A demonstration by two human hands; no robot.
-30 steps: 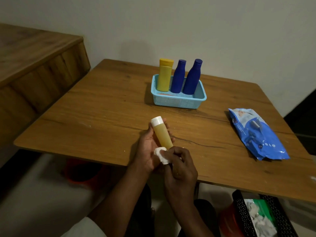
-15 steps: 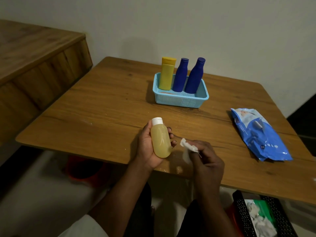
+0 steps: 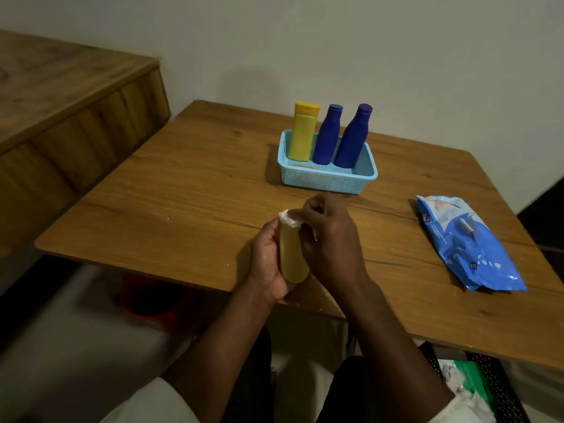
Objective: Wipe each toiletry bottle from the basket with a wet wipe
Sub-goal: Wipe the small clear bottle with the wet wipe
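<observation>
The small amber bottle [image 3: 292,257] lies in the palm of the left hand [image 3: 266,264], above the near edge of the wooden table [image 3: 189,190]. The left fingers are curled round the bottle from behind and from the left, so that only its front face and rounded bottom show. Its long axis runs near to far: the bottom points toward the person, the cap end points away toward the basket [image 3: 328,178]. The cap itself is hidden under the wet wipe [image 3: 290,217], a small white wad which the right hand [image 3: 331,239] pinches between thumb and fingertips and presses onto the top of the bottle. The right fingers [image 3: 311,206] are bent tightly over the wipe, and the back of this hand covers the bottle's right side.

Farther off, the light blue basket stands on the table, well apart from the hands. In it stand, upright and side by side, a yellow bottle [image 3: 302,132] on the left and two dark blue bottles [image 3: 328,135] [image 3: 354,137] to its right. A blue pack of wipes [image 3: 467,242] lies flat on the table to the right, near its right edge.
</observation>
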